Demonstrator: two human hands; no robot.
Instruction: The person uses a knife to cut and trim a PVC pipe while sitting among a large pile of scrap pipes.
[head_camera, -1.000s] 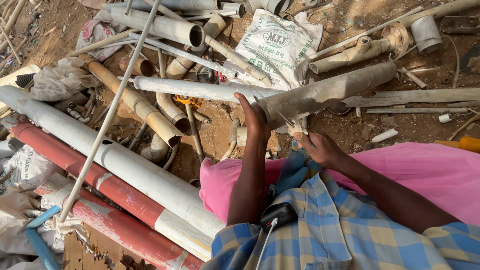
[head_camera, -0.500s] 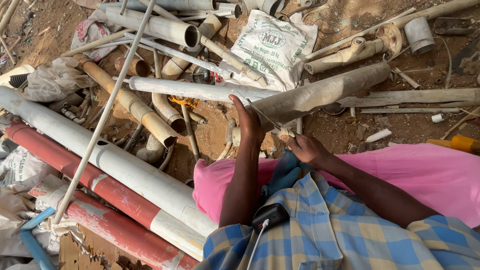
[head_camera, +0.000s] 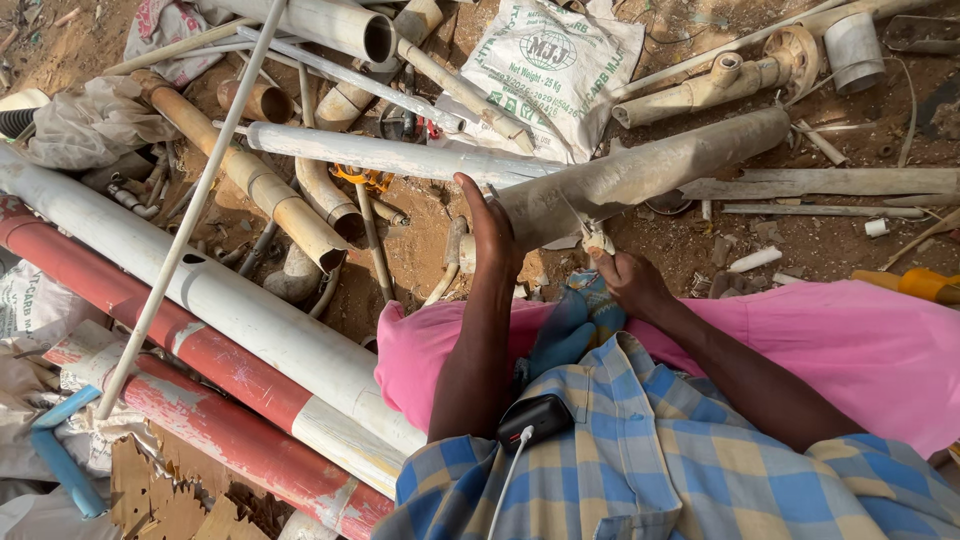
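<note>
- Compared to a second ago the whole view has slid: the grey pipe and the printed white sack sit a bit further right and higher in the head view, and the right hand has come in closer to the pipe's near end. The left hand hasn't let go of its spot at all.
- Biggest stuff first: the long white pipe and the red-and-white pole lie side by side on the left, running diagonally across the dirt ground, well off from the hands.
- The grey pipe is the thing being worked on. It lies tilted across the middle, its near end just above the pink cloth on the lap, its far end up toward the cream pipe fittings.
- Left hand is pressed flat against the grey pipe's near end, fingers together and stretched up along it, so it's bracing more than gripping.
- Right hand fingers are pinched shut on a small pale scrap right at the pipe's mouth. Can't tell exactly what the scrap is.
- My guess at the step: picking or peeling something off that pipe end. Next move probably needs a steady pull while the left hand keeps the pipe from rolling.
- In the way: the thin white pipe crosses right behind the left hand, and the tan pipe plus loose bits crowd the ground beside it.
</note>
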